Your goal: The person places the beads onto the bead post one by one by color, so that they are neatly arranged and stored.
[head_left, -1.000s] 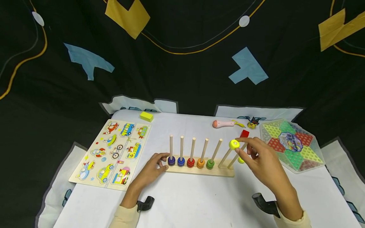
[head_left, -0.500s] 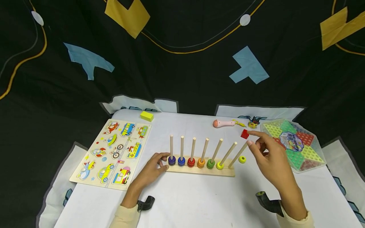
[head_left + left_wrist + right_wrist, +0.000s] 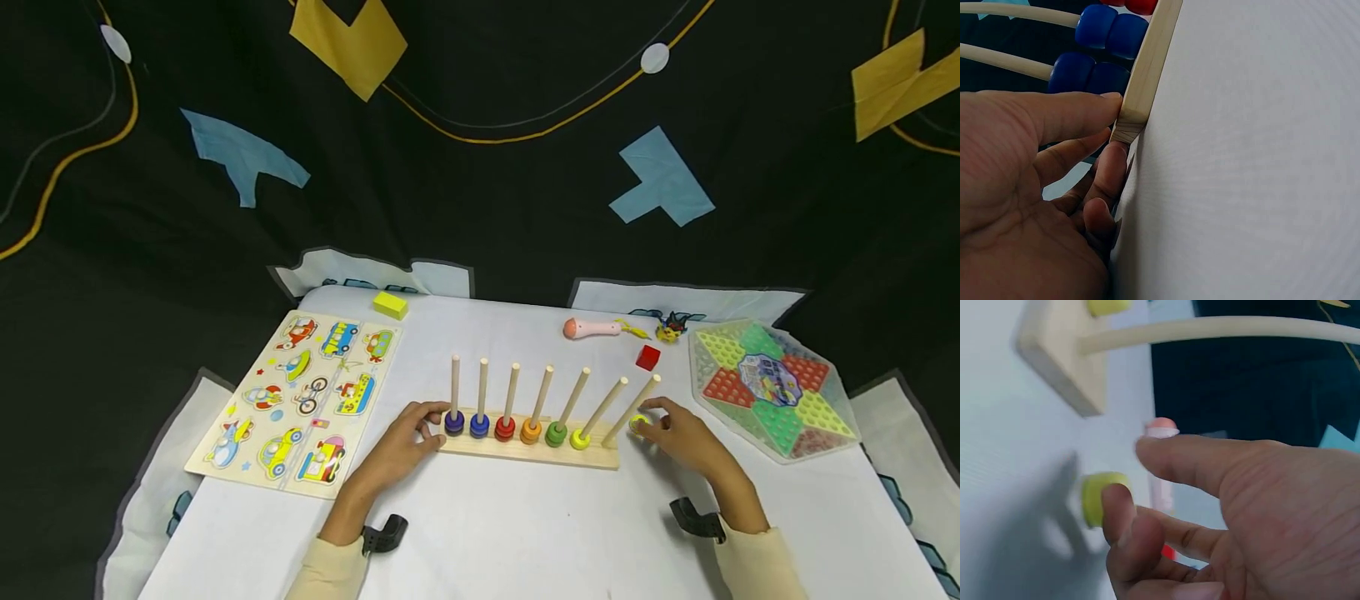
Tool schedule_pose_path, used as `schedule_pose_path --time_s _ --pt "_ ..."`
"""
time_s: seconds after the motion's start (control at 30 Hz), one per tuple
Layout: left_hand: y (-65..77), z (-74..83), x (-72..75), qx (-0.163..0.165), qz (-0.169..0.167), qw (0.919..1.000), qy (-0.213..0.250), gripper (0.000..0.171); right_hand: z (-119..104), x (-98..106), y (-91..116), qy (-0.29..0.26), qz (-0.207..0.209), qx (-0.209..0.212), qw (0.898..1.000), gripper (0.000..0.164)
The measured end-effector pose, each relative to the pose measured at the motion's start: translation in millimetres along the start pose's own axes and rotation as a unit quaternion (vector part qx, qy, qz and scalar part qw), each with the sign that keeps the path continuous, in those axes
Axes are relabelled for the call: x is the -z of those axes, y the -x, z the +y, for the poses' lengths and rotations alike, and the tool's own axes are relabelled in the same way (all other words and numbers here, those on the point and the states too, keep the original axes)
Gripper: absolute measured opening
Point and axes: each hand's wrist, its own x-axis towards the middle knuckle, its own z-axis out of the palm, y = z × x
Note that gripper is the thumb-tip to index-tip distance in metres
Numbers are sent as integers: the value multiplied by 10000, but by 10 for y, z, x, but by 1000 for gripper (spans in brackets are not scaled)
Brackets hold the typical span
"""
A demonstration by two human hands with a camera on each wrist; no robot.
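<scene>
A wooden peg board (image 3: 525, 451) lies on the white table with several upright pegs. Purple, blue, red, orange, green and yellow beads sit low on its pegs; the rightmost peg (image 3: 633, 408) is bare. My left hand (image 3: 401, 442) grips the board's left end, thumb and fingers against the wood (image 3: 1141, 81) in the left wrist view. Just right of the board my right hand (image 3: 682, 442) reaches down around a loose yellow bead (image 3: 1100, 497) on the table. Its thumb and fingers stand apart, close to the bead, which is partly hidden behind a fingertip.
A picture puzzle board (image 3: 292, 400) lies at left, a yellow block (image 3: 391, 305) behind it. Farther back right are a red cube (image 3: 648, 358), a pink stick-shaped toy (image 3: 592, 328) and a small figure (image 3: 671, 327). A hexagonal board game (image 3: 772, 392) sits at far right.
My right hand let go of a yellow bead, which slid down the sixth peg. The hand then moved right and down to the loose yellow bead. My left hand has stayed put.
</scene>
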Motion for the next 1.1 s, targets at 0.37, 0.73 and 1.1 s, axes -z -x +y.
schedule_pose_path --time_s 0.37,0.73,1.1 --pt "0 6 -8 27 -44 10000 -10 49 -11 -45 23 284 583 251 9976 37" --pt "-13 -3 2 -7 -64 10000 -42 48 -815 577 407 259 2176 1237 9678 36" --pt "-8 16 5 36 -71 10000 -14 48 -1347 583 764 249 2220 1954 9549 32"
